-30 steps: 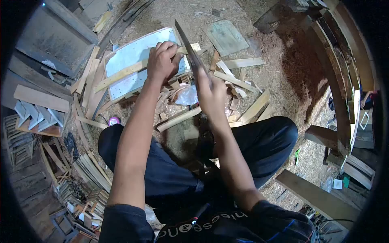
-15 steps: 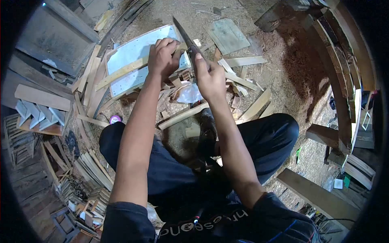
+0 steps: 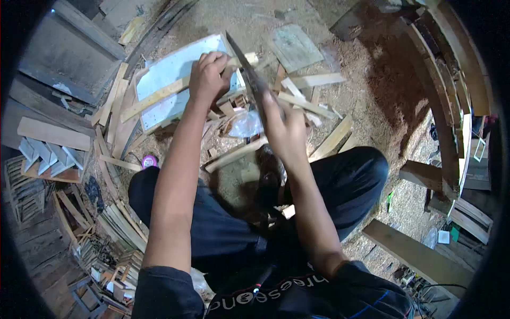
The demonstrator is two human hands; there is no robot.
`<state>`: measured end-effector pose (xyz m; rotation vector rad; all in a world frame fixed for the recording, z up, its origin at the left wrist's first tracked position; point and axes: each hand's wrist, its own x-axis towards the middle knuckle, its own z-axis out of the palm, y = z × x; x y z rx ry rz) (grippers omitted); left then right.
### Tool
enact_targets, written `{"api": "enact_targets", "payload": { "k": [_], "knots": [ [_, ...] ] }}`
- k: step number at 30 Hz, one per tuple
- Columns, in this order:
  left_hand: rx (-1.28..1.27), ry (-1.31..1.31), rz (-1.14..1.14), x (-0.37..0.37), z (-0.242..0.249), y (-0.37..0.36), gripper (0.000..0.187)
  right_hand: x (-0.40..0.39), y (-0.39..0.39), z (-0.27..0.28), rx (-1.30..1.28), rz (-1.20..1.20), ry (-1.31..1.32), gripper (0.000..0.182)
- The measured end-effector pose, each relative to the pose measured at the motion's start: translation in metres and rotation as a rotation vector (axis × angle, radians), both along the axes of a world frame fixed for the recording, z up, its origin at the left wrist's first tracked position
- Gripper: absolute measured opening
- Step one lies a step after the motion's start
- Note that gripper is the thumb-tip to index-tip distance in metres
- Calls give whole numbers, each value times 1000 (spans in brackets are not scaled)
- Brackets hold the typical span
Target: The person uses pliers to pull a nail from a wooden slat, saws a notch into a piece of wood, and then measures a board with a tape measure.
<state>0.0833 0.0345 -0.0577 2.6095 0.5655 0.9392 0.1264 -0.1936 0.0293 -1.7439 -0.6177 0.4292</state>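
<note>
A pale wooden strip (image 3: 154, 99) lies slantwise across a light blue-white board (image 3: 172, 65) dotted with small marks. My left hand (image 3: 209, 76) is closed over the strip near its right end, pressing it against the board. In my right hand (image 3: 287, 126) is a handsaw (image 3: 245, 65), its handle wrapped by my fingers and slightly blurred. The dark blade points away from me and crosses the strip just right of my left hand. How deep the teeth sit in the wood cannot be made out.
Wood offcuts (image 3: 329, 139) and a clear plastic bag (image 3: 247, 125) lie between my legs and the board. A purple-rimmed roll (image 3: 150, 161) sits by my left knee. Stacked slats (image 3: 125, 228) are at left, a thick plank (image 3: 417, 258) at right. A greenish panel (image 3: 297, 48) rests on the sawdust-covered floor.
My right hand has drawn the saw back toward my body and slightly right. My left hand stays on the strip. The whole view has shifted a little.
</note>
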Motion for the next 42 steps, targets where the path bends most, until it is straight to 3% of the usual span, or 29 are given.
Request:
{"api": "enact_targets", "payload": {
  "k": [4, 5, 7, 11, 13, 14, 16, 19, 20, 21, 22, 25, 26, 27, 30, 34, 39, 42],
  "knots": [
    [-34, 1, 21, 1, 9, -3, 30, -25, -56, 23, -123, 5, 133, 43],
    [-44, -8, 21, -1, 7, -7, 29, -27, -52, 17, -120, -2, 166, 43],
    [-28, -3, 9, -5, 9, -13, 28, -9, -5, -6, -84, 13, -70, 47],
    [-24, 9, -49, -1, 9, 1, 26, 10, 37, -9, -65, 4, -45, 51],
    [3, -10, -19, 1, 12, -1, 27, 5, 7, -10, 17, 29, 54, 51],
    [-6, -12, -8, 3, 8, 1, 27, -3, -22, 10, -166, 71, 25, 51],
    [-30, 2, 21, 0, 11, -4, 28, -26, -63, 26, -132, 20, 93, 50],
    [-5, -14, 25, -2, 9, -12, 28, -20, -39, 22, -154, 11, 129, 51],
    [6, 2, 30, -3, 6, -11, 30, -10, -13, 6, -98, 7, -48, 55],
    [6, 7, 25, -3, 7, -11, 30, 1, 14, -1, -77, 28, 19, 57],
    [1, 18, 17, -4, 10, -11, 30, 12, 38, -17, -91, -40, -87, 57],
    [-45, 44, -32, -6, 4, -6, 28, 20, 38, -7, -143, 29, -70, 55],
    [9, 48, -113, -4, -4, -7, 28, 13, 24, 0, -124, 55, 68, 53],
    [69, 51, -190, -4, -5, -5, 29, 4, 15, -9, -82, -13, -41, 48],
    [32, 120, -127, -4, 0, -18, 31, -1, 5, -14, -37, -5, 213, 41],
    [-32, 28, -22, 1, 4, -1, 28, 8, 29, -41, 16, 20, 84, 42],
    [-30, 42, 6, -1, 13, -7, 30, 7, 21, -42, 48, 71, 227, 39],
    [-30, 63, 17, 0, 12, -8, 30, 2, 26, -59, 87, 48, -124, 36]
  ]
}}
